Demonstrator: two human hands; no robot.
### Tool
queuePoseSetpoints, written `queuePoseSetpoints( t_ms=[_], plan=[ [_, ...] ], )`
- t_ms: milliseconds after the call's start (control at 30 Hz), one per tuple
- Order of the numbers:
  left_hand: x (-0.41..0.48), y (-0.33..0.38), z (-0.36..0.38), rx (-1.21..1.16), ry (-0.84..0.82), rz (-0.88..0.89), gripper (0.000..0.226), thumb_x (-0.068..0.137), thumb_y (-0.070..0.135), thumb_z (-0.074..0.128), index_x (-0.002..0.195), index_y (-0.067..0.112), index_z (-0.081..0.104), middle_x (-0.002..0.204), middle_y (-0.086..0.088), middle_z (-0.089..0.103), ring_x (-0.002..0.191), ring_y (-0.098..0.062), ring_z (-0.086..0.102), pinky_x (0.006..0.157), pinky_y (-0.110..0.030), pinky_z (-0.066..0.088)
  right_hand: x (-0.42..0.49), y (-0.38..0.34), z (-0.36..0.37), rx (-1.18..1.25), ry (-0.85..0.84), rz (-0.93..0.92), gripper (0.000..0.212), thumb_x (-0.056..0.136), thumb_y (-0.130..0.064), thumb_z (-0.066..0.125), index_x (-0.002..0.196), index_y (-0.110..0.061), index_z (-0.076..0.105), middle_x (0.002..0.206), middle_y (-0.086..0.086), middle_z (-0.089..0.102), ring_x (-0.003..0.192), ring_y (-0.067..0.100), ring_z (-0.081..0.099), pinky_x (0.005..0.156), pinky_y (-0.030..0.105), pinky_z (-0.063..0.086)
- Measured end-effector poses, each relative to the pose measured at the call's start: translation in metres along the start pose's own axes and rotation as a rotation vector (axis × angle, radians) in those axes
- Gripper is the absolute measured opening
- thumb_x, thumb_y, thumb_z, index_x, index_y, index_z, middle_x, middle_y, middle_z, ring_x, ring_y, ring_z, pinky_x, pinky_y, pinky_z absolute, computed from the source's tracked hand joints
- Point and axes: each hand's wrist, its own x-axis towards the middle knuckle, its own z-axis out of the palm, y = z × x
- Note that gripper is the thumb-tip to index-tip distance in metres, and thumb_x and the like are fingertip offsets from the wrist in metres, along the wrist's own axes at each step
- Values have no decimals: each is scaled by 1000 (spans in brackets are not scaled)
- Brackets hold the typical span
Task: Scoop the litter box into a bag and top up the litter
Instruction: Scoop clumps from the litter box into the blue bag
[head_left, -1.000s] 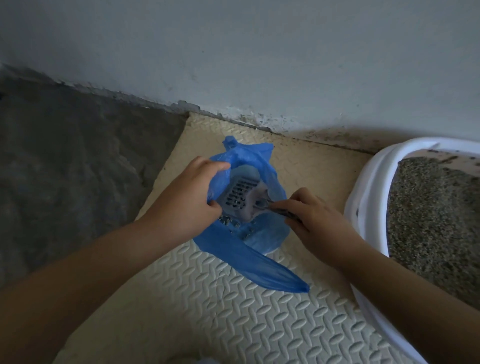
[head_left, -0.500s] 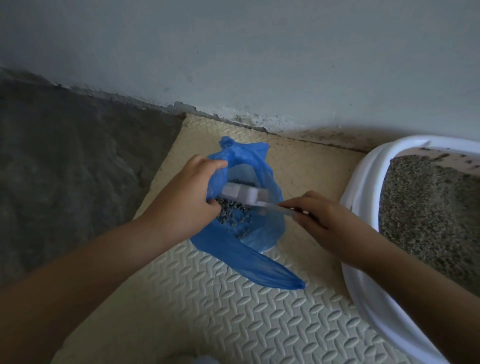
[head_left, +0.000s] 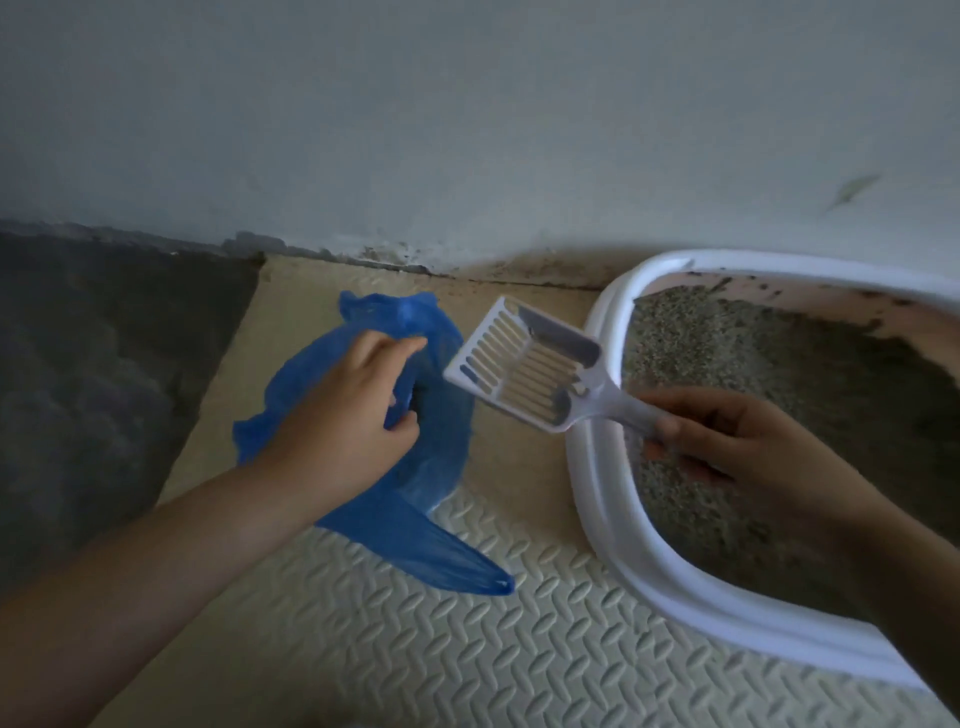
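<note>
A blue plastic bag (head_left: 441, 452) lies on the mat at centre left, and my left hand (head_left: 348, 431) grips its rim and holds its mouth open. My right hand (head_left: 727, 447) grips the handle of a white slotted scoop (head_left: 519, 369). The scoop hangs empty in the air between the bag and the litter box, its slotted face turned up toward me. The white litter box (head_left: 597, 499) stands at the right, filled with grey litter (head_left: 831, 415). My right hand is over the box's left edge.
A cream embossed foam mat (head_left: 467, 649) covers the floor under the bag and box. Dark bare floor (head_left: 104, 364) lies to the left. A pale wall (head_left: 467, 130) runs close behind, with dirt along its base. Litter stains the box's far inner wall.
The scoop has come up out of the bag and swung right toward the litter box, now empty. My left hand still holds the bag open. The view has shifted right.
</note>
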Motion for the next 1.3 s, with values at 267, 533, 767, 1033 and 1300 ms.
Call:
queuePoseSetpoints(
  t_ms=[267, 533, 767, 1033, 1300],
  plan=[
    [14, 69, 57, 27, -144, 255, 51, 92, 32, 55, 139, 26, 36, 131, 11, 35, 117, -8, 45, 89, -21, 38, -67, 45, -96, -342, 444, 154, 17, 86, -26, 65, 101, -34, 67, 71, 0, 65, 55, 8, 56, 54, 21, 47],
    [35, 127, 116, -113, -207, 256, 65, 95, 30, 48, 150, 12, 17, 156, 2, 7, 144, -15, 8, 114, -29, 18, -94, 84, -172, -1044, 389, 241, 29, 96, -37, 47, 120, -21, 53, 100, 0, 63, 87, 18, 60, 78, 37, 48],
    [73, 137, 148, 240, -117, 253, 81, 92, 38, 47, 150, 0, 5, 159, -12, -7, 146, -26, -11, 118, -47, 3, -87, 85, -220, -1515, 329, 325, 28, 96, -27, 44, 123, -26, 50, 110, -2, 59, 106, 22, 57, 90, 41, 41],
    [75, 136, 153, 305, -75, 291, 80, 80, 42, 40, 146, 0, 24, 157, -14, 17, 146, -30, 6, 115, -51, 12, -74, 60, -263, -1958, 249, 229, 51, 81, -19, 67, 129, -30, 53, 112, 6, 61, 104, 28, 55, 90, 42, 39],
    [73, 134, 154, 120, -24, 284, 77, 81, 35, 43, 148, 3, 24, 157, -8, 19, 146, -22, 5, 117, -50, 11, -49, 59, -275, -2021, -65, 139, 47, 88, -27, 61, 132, -39, 50, 102, -1, 61, 95, 17, 54, 84, 34, 38]
  ],
)
